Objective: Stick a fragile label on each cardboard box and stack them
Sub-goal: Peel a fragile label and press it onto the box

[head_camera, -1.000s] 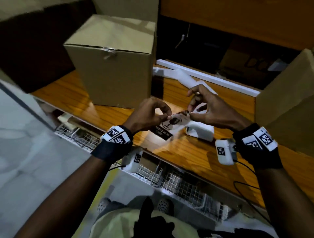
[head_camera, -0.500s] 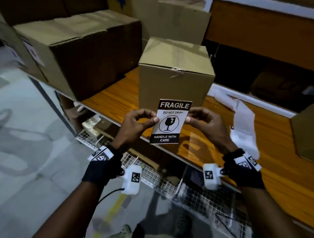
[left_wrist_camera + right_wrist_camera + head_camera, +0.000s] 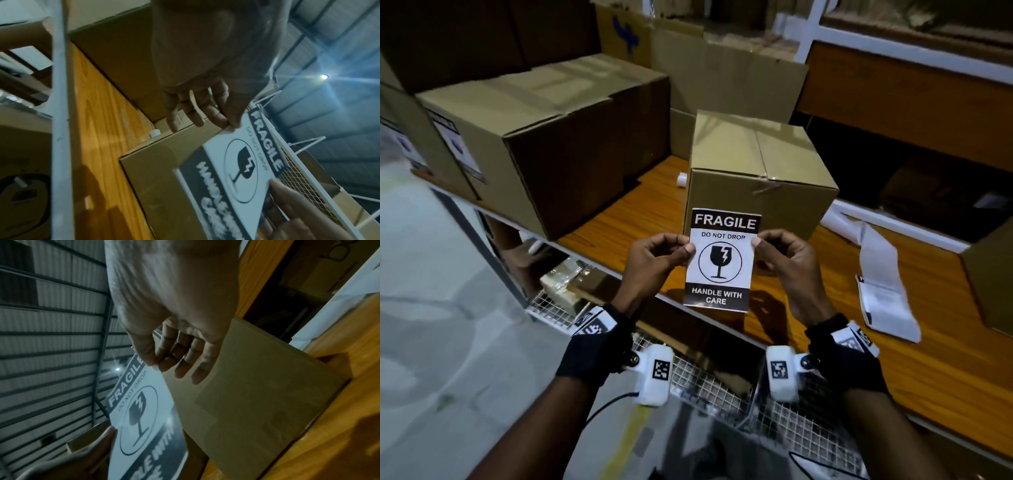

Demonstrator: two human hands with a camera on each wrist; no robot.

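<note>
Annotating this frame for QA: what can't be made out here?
- Fragile label, head view: adhesive back faces away; liner state unknown.
- Small cardboard box front face: mostly behind the label.
- Labels on left boxes: blurred, cut by frame edge.
- Label's bottom text, both wrist views: blurred, cropped.

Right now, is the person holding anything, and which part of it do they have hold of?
Yes: the fragile label. The left hand pinches its left edge and the right hand its right edge, both just under the black FRAGILE band.
</note>
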